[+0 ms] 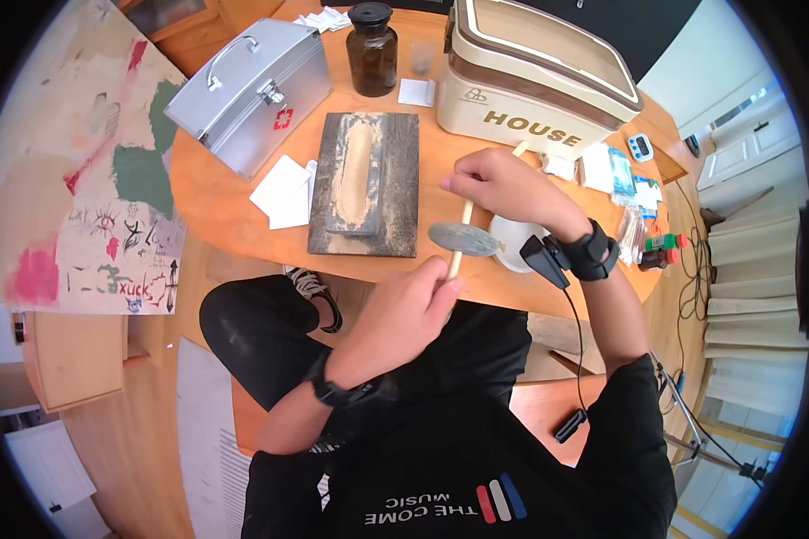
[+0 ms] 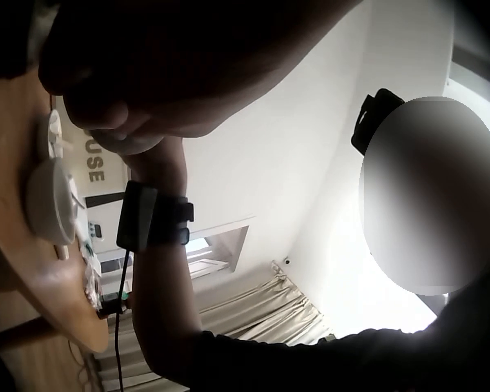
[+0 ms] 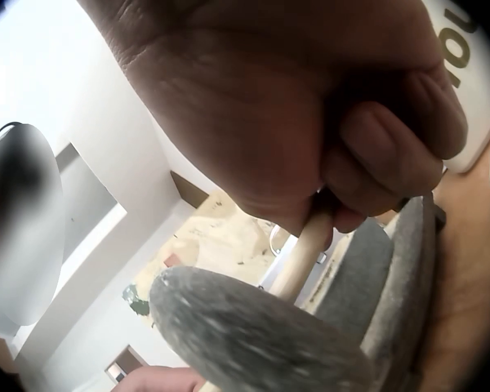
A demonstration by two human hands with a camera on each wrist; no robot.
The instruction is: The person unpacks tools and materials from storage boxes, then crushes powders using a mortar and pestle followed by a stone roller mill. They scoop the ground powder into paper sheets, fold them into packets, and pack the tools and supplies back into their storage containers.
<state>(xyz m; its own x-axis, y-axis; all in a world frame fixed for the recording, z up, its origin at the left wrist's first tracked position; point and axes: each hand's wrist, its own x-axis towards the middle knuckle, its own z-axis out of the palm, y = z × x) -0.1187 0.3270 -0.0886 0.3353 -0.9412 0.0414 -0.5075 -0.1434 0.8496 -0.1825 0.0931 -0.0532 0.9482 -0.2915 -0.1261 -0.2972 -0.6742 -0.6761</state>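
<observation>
Both hands hold a grinding wheel (image 1: 463, 240), a grey stone disc on a pale wooden rod (image 3: 302, 255), raised at the table's front edge. My left hand (image 1: 406, 305) grips the rod on the near side of the disc. On the far side, my right hand (image 1: 508, 184) has its fingers curled round the same rod, clearly seen in the right wrist view. Left of the wheel lies a grey grinding trough (image 1: 368, 211), with tan powder (image 1: 355, 171) along its groove, on a dark board (image 1: 404, 171). A white bowl (image 2: 51, 200) stands beneath the right forearm.
A silver first-aid case (image 1: 252, 90) and white papers (image 1: 283, 193) lie left of the board. Behind stand a brown glass jar (image 1: 372, 54) and a cream box (image 1: 530, 81). Small packets (image 1: 602, 171), a timer (image 1: 640, 147) and little bottles (image 1: 663, 251) are at the right.
</observation>
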